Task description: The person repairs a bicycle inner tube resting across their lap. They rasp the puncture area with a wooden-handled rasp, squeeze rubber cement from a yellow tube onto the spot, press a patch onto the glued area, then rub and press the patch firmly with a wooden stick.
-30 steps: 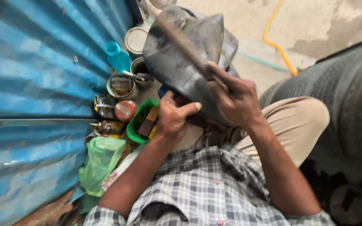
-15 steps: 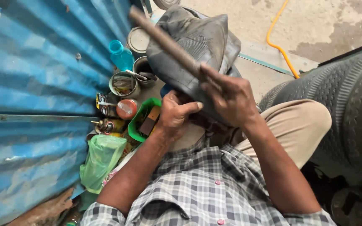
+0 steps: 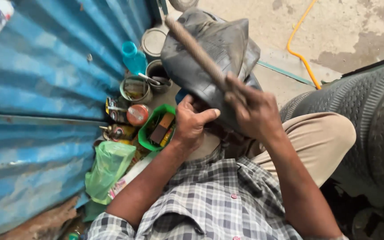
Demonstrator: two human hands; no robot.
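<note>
My right hand [image 3: 252, 111] has its fingers wrapped tight on a long brown rough stick-like tool [image 3: 196, 52], angled up over the folded black rubber inner tube [image 3: 221, 49] resting on my lap. My left hand [image 3: 192, 122] has its fingers curled shut, pinching the tube's lower edge from beneath, thumb out. Near my left hand: green plastic tray [image 3: 150, 129] of small bits, round metal tins [image 3: 135, 89], teal plastic bottle [image 3: 134, 58], all against the blue corrugated metal wall [image 3: 41, 89]. Black ribbed tyre [image 3: 370, 120] at right. Risk, I judge: the tool could slip off the rubber onto my left thumb, since it sits just beneath; a loose pinch would let the tube slide away.
</note>
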